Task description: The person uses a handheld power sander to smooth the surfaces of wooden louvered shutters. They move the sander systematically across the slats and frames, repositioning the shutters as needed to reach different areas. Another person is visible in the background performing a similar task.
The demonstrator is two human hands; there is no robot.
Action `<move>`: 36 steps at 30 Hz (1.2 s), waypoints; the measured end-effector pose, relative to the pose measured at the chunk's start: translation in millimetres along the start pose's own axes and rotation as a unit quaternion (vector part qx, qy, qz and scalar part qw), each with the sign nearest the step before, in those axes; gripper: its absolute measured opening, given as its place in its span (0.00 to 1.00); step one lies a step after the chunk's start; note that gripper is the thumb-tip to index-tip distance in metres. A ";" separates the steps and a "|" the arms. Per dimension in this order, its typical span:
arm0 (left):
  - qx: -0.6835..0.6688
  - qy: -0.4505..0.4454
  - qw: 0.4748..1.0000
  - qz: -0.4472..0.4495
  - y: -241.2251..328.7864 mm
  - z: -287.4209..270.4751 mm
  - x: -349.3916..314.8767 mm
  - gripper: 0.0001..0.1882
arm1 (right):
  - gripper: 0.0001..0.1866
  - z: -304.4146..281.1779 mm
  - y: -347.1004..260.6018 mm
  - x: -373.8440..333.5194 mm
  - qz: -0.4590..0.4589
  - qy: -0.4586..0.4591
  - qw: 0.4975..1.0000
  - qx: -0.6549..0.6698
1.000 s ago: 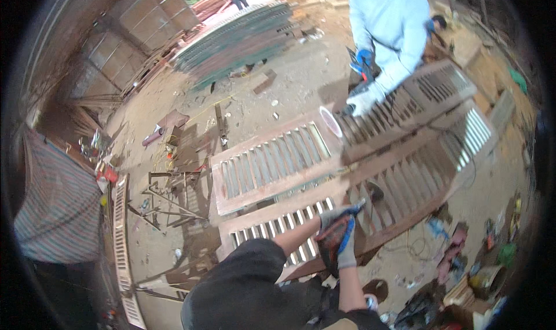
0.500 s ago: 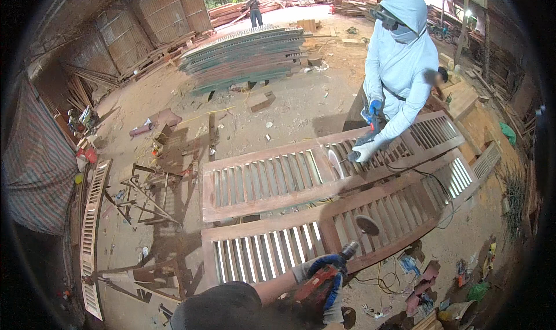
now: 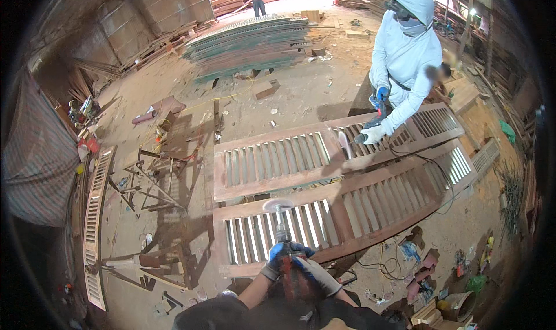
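Both of my hands, in blue and grey gloves, hold a red power drill [image 3: 291, 272]. My left hand [image 3: 273, 261] is wrapped round its front part, and my right hand [image 3: 318, 275] grips its body from the right. A round sanding disc [image 3: 278, 205] sits on the long shaft at the drill's tip. It is over the far rail of the near louvred wooden shutter [image 3: 341, 228], towards that shutter's left end; whether it touches the wood I cannot tell. Beyond lies a second louvred shutter [image 3: 272, 184], where a co-worker in a pale blue hooded jacket [image 3: 405, 63] holds another disc tool [image 3: 370, 130].
A tall stack of shutters [image 3: 249, 46] stands farther back. To the left are wooden trestle frames [image 3: 153, 182] and a narrow louvred panel [image 3: 95, 231]. A black cable [image 3: 428, 156] runs across the shutters, with scraps and a bucket [image 3: 460, 304] at lower right.
My hands and the drill have swung left, and the disc has moved from the middle of the near shutter to its far left rail. The co-worker's disc has shifted slightly.
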State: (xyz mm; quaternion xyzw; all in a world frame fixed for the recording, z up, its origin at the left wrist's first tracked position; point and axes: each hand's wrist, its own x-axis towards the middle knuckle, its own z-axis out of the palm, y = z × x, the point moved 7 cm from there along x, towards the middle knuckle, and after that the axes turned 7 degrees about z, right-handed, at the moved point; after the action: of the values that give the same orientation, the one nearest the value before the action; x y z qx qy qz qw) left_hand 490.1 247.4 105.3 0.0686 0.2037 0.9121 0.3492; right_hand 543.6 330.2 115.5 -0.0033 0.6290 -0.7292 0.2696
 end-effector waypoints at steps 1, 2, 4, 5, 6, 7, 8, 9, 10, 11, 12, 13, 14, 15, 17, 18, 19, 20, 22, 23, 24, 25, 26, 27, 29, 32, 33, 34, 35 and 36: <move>-0.049 -0.052 0.997 0.039 4.5 4.0 -4.6 0.34 | 0.23 1.4 -4.7 -0.4 -0.031 -0.001 0.996 -0.088; -0.048 -0.017 0.997 0.059 5.1 -11.0 -14.2 0.33 | 0.24 4.2 -6.3 -1.6 -0.011 -0.004 0.984 -0.179; 0.007 0.133 0.988 0.076 2.4 -63.8 -40.5 0.32 | 0.28 8.1 -23.8 -8.5 0.035 -0.009 0.950 -0.310; 0.058 0.245 0.965 0.066 -3.5 -102.0 -56.7 0.31 | 0.30 7.9 -34.7 -13.8 0.065 -0.009 0.935 -0.349; -0.060 0.188 0.974 0.111 -2.2 -98.1 -56.6 0.29 | 0.31 10.9 -51.0 -18.6 0.104 -0.012 0.935 -0.339; -0.179 0.124 0.966 0.138 0.5 -91.7 -57.7 0.27 | 0.33 12.0 -60.8 -20.5 0.140 -0.015 0.935 -0.326; -0.140 0.176 0.960 0.169 7.5 -59.8 -50.7 0.24 | 0.32 8.1 -66.8 -20.7 0.134 -0.018 0.933 -0.333; -0.091 0.233 0.946 0.206 18.6 -34.5 -53.3 0.21 | 0.32 9.2 -70.6 -20.5 0.122 -0.031 0.933 -0.338; -0.123 0.278 0.929 0.212 17.0 -28.4 -55.7 0.20 | 0.31 10.3 -70.0 -22.5 0.110 -0.043 0.932 -0.342; -0.102 0.305 0.924 0.208 22.6 -10.2 -58.2 0.20 | 0.31 12.6 -69.4 -21.7 0.008 -0.044 0.922 -0.384; -0.105 0.284 0.928 0.217 23.5 -10.3 -57.3 0.20 | 0.31 14.0 -80.2 -24.5 -0.088 -0.042 0.899 -0.427; -0.107 0.263 0.932 0.226 24.3 -13.4 -57.2 0.20 | 0.29 6.9 -75.5 -25.7 -0.020 -0.029 0.907 -0.420; -0.101 0.265 0.930 0.232 23.8 -19.8 -58.5 0.21 | 0.27 3.0 -90.3 -30.5 0.046 -0.014 0.908 -0.416; -0.094 0.268 0.928 0.240 22.5 -26.9 -62.9 0.21 | 0.26 -3.4 -91.1 -33.0 0.039 0.002 0.903 -0.427; -0.153 0.256 0.919 0.259 25.2 -26.3 -66.1 0.23 | 0.23 -16.0 -101.2 -38.2 0.018 0.031 0.893 -0.448; -0.220 0.239 0.907 0.269 25.5 -25.0 -66.8 0.23 | 0.22 -21.5 -110.1 -41.3 0.010 0.028 0.901 -0.432; -0.296 0.217 0.893 0.262 18.9 -26.3 -59.2 0.24 | 0.22 -31.1 -109.2 -45.1 0.012 0.046 0.906 -0.420; -0.173 0.252 0.916 0.259 18.3 -37.0 -63.0 0.26 | 0.23 -39.4 -107.8 -49.5 0.007 0.056 0.914 -0.402; -0.148 0.246 0.918 0.272 22.7 -42.6 -70.2 0.28 | 0.25 -55.5 -87.9 -50.1 -0.023 0.095 0.922 -0.374; -0.135 0.243 0.919 0.280 26.6 -37.5 -71.3 0.29 | 0.24 -55.4 -83.1 -49.3 -0.017 0.086 0.927 -0.365; -0.097 0.266 0.919 0.276 29.9 -22.6 -72.9 0.30 | 0.24 -55.4 -80.6 -48.5 -0.009 0.078 0.931 -0.357; -0.094 0.272 0.917 0.278 29.8 -23.6 -74.8 0.30 | 0.24 -56.3 -78.3 -47.3 -0.002 0.070 0.934 -0.350; -0.091 0.277 0.915 0.279 29.4 -25.8 -77.1 0.30 | 0.25 -54.1 -79.4 -46.1 -0.008 0.050 0.925 -0.376; -0.086 0.285 0.912 0.281 30.7 -24.9 -81.3 0.30 | 0.25 -49.1 -81.7 -44.6 -0.015 0.027 0.916 -0.400; -0.092 0.249 0.918 0.293 32.7 -16.0 -84.3 0.29 | 0.25 -43.3 -82.2 -41.4 -0.019 -0.005 0.901 -0.433; -0.076 0.291 0.901 0.313 32.6 -24.6 -92.3 0.30 | 0.26 -40.7 -77.6 -37.4 -0.009 -0.024 0.889 -0.457; -0.127 0.265 0.897 0.329 32.1 -27.4 -92.1 0.30 | 0.26 -40.6 -75.9 -36.4 -0.006 -0.027 0.886 -0.462; -0.177 0.238 0.891 0.345 33.0 -29.9 -92.2 0.31 | 0.26 -40.3 -74.0 -35.3 -0.004 -0.031 0.884 -0.467; -0.118 0.208 0.911 0.335 34.9 -28.6 -89.4 0.29 | 0.26 -42.2 -73.9 -35.2 -0.014 -0.025 0.885 -0.465; -0.058 0.177 0.928 0.323 37.5 -27.1 -87.3 0.27 | 0.25 -44.5 -73.4 -35.1 -0.024 -0.020 0.886 -0.463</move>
State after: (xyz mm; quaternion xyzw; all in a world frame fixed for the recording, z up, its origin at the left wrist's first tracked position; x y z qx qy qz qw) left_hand 525.2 155.3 97.9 -0.0529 0.1756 0.9830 -0.0024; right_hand 529.8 389.6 185.4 -0.1575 0.8895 -0.3608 0.2321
